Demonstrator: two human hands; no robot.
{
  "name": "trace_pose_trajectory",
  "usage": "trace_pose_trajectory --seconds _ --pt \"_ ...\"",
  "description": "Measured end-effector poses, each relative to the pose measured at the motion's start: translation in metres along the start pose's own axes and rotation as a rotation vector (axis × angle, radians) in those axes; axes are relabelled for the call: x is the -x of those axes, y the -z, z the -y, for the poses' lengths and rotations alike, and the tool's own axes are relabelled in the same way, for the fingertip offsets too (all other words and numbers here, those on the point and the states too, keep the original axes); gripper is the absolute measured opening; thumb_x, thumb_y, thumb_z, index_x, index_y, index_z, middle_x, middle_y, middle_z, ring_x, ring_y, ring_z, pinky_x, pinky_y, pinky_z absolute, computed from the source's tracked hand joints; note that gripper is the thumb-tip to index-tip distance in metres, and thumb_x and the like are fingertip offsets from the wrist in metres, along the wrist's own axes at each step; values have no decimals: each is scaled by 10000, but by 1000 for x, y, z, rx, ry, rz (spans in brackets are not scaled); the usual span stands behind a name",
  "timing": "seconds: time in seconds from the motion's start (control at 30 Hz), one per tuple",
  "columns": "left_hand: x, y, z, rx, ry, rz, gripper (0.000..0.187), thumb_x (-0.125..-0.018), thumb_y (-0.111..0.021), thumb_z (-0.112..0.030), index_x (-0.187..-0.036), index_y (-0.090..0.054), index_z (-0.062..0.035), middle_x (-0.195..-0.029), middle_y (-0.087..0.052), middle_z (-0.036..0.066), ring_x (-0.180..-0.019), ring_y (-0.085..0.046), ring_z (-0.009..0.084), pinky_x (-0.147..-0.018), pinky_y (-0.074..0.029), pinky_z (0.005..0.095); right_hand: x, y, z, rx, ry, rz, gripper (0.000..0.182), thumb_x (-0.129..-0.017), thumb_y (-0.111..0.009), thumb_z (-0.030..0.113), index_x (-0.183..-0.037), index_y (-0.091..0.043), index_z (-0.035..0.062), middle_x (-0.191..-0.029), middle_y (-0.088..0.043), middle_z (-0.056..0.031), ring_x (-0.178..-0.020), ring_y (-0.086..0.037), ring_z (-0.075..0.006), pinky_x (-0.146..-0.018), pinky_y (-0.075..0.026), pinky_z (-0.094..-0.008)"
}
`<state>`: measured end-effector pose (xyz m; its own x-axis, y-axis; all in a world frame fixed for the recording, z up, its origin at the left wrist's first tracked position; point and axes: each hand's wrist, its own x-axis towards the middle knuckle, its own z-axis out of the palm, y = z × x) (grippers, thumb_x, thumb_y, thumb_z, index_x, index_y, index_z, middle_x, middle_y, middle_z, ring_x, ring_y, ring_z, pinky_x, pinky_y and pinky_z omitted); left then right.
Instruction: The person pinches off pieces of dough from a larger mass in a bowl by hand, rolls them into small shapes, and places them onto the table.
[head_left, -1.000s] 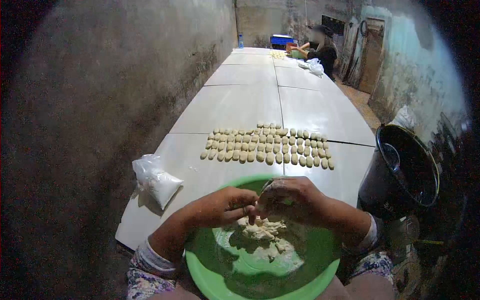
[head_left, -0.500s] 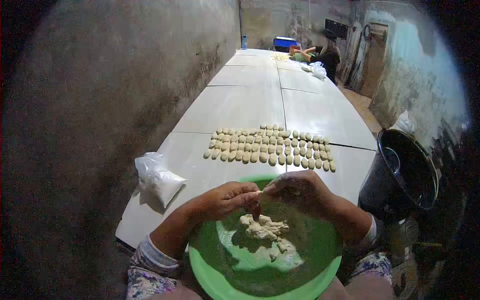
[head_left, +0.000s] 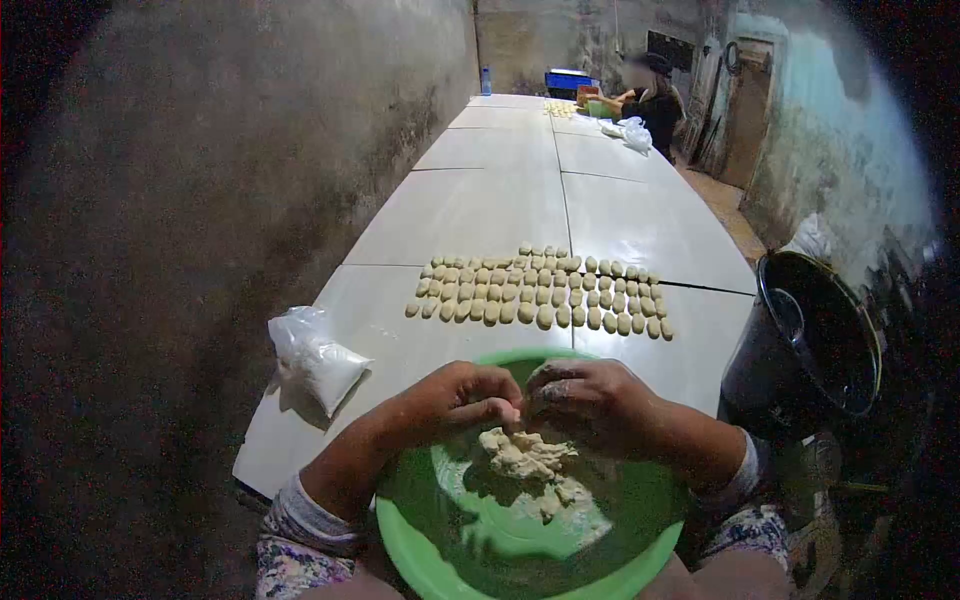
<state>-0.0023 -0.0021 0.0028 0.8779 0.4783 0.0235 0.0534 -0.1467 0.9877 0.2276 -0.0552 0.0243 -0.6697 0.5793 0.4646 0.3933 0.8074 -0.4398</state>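
My left hand (head_left: pixel 465 402) and my right hand (head_left: pixel 592 402) meet above the green basin (head_left: pixel 405 540), fingertips close together. Both are closed in a pinch, their fingers hiding most of a small piece of dough. Directly below them, a lump of soft pale dough (head_left: pixel 522 458) lies in the basin, with loose scraps and white flour around it. Flour dusts the fingers of my right hand. Beyond the basin, small oval dough pieces (head_left: pixel 545 297) stand in several rows on the white table (head_left: pixel 480 215).
A clear plastic bag of flour (head_left: pixel 325 370) rests at the left of the table. On the right stands a large black bucket (head_left: pixel 770 370). At the far end a person (head_left: pixel 655 105) works near white bags (head_left: pixel 632 135) and a blue crate (head_left: pixel 569 82). A wall (head_left: pixel 250 200) borders the left side.
Both hands have lowered slightly toward the dough lump. My right hand's fingers have curled in more. The far person's head and arms have shifted.
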Motion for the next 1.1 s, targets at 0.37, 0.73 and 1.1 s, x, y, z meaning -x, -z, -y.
trace_pose_trajectory --seconds 0.37,0.73,1.1 --pt "0 2 -10 -277 -45 83 304 -942 -530 -285 -984 -624 0 -897 -663 69 -834 -587 120 -789 -462 283 -6 0 10 -13 -60 -62 247 -740 -683 55 -963 -579 32 -866 -577 -126 -755 -628 -286 -636 -528 -336" --pt "-1 -1 -11 -291 -80 160 196 -922 -541 -185 -944 -611 -3 -875 -655 79 -824 -596 144 -774 -473 300 -2 -2 4 -9 -8 149 145 -841 -579 109 -973 -555 55 -884 -556 -127 -767 -604 -309 -645 -498 -401" --pt "0 -1 -3 -252 -120 127 233 -954 -486 -210 -991 -608 -15 -887 -653 93 -858 -596 169 -817 -460 321 -2 -10 -7 -62 51 3 457 -758 -679 45 -1182 -512 19 -915 -593 -103 -826 -605 -270 -710 -519 -358"
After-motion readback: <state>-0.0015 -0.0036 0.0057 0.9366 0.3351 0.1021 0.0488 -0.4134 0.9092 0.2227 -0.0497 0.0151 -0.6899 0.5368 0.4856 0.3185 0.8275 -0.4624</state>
